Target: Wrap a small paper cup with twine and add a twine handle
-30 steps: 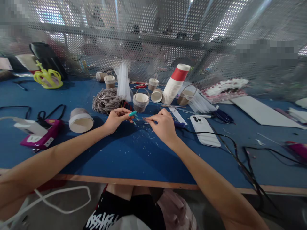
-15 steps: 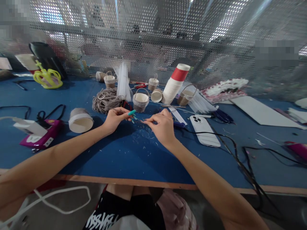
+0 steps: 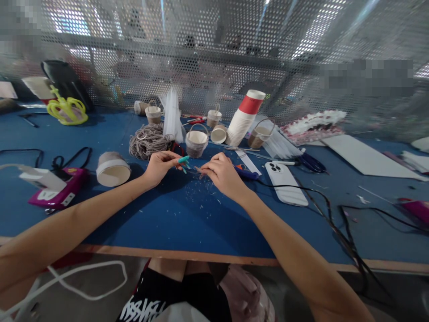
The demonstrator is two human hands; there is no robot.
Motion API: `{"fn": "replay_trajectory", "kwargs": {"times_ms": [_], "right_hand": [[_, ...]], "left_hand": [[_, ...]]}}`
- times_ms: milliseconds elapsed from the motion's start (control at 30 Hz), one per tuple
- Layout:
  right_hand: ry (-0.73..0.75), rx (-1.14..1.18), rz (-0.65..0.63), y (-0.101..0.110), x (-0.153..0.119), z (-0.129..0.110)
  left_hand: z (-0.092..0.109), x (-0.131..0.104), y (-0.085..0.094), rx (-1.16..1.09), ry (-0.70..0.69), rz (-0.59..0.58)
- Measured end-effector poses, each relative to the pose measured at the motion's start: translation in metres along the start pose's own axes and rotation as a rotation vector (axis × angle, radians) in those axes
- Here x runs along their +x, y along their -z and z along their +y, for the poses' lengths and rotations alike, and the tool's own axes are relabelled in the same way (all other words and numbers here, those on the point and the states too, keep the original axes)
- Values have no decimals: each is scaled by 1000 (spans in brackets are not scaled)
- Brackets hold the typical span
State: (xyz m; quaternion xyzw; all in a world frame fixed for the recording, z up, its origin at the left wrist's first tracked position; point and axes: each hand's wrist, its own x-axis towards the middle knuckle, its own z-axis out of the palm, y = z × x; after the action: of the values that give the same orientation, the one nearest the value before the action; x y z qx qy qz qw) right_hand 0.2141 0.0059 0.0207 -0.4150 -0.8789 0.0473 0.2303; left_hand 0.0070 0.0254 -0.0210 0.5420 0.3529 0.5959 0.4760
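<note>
The right hand point(image 3: 223, 173) pinches a small, blurred piece point(image 3: 198, 169) over a blue table point(image 3: 187, 232). The left hand point(image 3: 160, 167) faces it — whether gripping anything, one cannot tell.

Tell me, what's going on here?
Someone is working with bare hands over a blue table. Their left hand and right hand are nearly fingertip to fingertip; whatever lies between them is too fine to make out. Just beyond stands a small cup with an arched handle, with a bundle of grey cord to its left and stacked paper cups to its right.
</note>
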Motion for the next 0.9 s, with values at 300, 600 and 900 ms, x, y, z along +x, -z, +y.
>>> {"fn": "replay_trajectory", "kwargs": {"times_ms": [300, 600, 900], "right_hand": [[61, -104, 9, 0, -1, -4], [54, -122, 57, 0, -3, -7], [57, -84, 140, -1, -4, -10]], "left_hand": [[-2, -1, 0, 21, 19, -37], [1, -3, -1, -26, 66, -52], [1, -3, -2, 14, 70, -66]]}}
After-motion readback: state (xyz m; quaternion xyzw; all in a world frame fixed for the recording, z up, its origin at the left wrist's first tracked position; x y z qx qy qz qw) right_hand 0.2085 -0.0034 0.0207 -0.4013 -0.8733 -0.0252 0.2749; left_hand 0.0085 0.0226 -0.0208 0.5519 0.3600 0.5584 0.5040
